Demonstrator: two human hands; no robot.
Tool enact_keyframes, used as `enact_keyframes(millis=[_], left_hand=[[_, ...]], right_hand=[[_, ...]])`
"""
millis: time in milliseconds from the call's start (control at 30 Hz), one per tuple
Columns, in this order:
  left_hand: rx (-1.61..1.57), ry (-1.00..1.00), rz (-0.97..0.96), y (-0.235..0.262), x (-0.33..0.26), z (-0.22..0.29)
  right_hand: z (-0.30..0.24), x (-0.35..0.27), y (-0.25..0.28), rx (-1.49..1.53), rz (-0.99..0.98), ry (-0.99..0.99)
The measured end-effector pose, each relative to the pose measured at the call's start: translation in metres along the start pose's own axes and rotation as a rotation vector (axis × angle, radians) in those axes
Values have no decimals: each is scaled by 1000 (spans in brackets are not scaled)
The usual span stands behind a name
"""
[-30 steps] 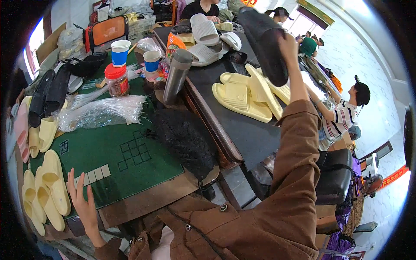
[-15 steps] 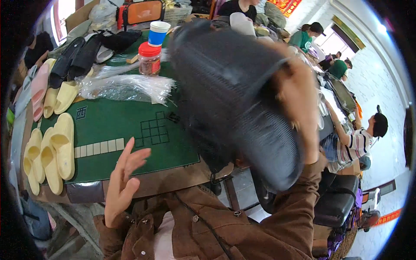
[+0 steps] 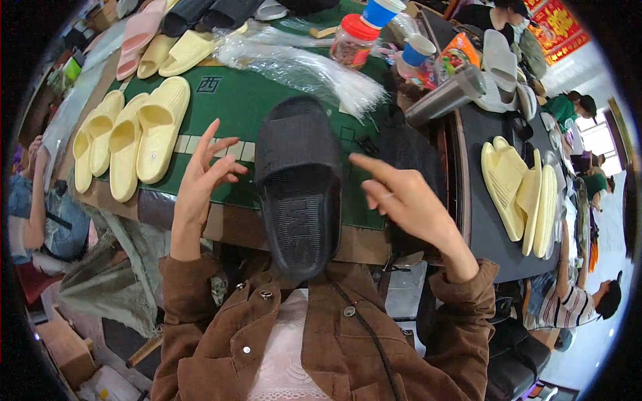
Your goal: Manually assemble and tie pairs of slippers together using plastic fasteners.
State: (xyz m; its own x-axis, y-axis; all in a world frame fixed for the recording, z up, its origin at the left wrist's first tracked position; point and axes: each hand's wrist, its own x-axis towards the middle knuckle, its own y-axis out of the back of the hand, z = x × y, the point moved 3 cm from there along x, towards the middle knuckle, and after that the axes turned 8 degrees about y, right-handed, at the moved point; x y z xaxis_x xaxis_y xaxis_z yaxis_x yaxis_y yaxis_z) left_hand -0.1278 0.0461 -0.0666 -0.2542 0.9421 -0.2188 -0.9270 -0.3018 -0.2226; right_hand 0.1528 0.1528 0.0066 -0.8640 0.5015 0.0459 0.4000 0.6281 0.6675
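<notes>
Head view: black slipper (image 3: 299, 194), ribbed inside.

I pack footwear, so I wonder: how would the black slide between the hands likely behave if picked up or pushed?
The black slide probably flexes slightly but springs back: its thick strap stands arched without sagging. It seems unlikely to roll, given its long, flattened shape. The ribbed footbed may make it less slippery.

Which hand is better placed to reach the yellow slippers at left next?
Probably the left hand: empty and nearer those yellow slippers; the right hand is beyond the black slipper.
</notes>
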Motion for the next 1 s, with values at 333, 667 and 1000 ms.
enact_keyframes(millis=[333, 667, 1000], left_hand=[[821, -343, -3, -44, -10, 0], [1007, -528, 343, -23, -13, 15], [1109, -508, 430, -17, 3, -17]], right_hand=[[29, 3, -20, -231, -78, -43], [59, 35, -48, -422, 27, -111], [73, 5, -37, -407, 75, -256]])
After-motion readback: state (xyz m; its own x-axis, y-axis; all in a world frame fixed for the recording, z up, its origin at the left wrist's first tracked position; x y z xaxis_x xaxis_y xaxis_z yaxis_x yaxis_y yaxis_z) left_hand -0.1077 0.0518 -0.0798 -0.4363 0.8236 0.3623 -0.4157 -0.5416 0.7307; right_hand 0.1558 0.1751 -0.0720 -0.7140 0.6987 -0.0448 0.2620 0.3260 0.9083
